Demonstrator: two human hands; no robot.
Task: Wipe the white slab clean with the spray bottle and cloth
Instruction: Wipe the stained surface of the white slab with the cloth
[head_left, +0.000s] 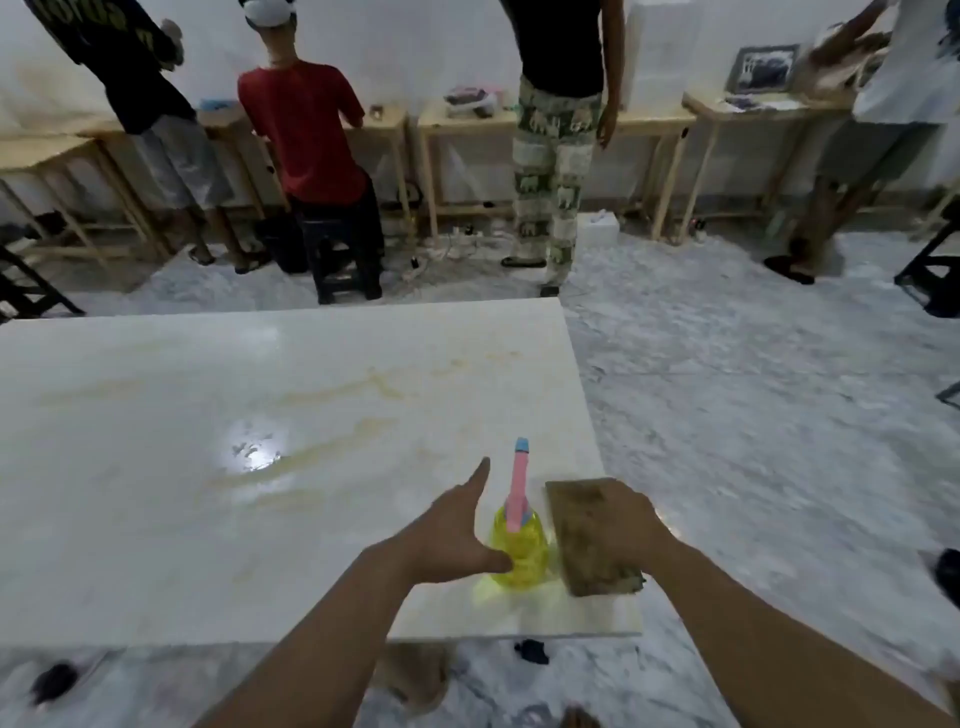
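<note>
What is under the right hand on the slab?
The right hand rests on a brown cloth lying flat on the white slab. The slab beneath the cloth is covered.

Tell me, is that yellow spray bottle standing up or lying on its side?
Standing upright. The spray bottle sits base-down on the white slab, its pink spray head on top, nozzle pointing away.
</note>
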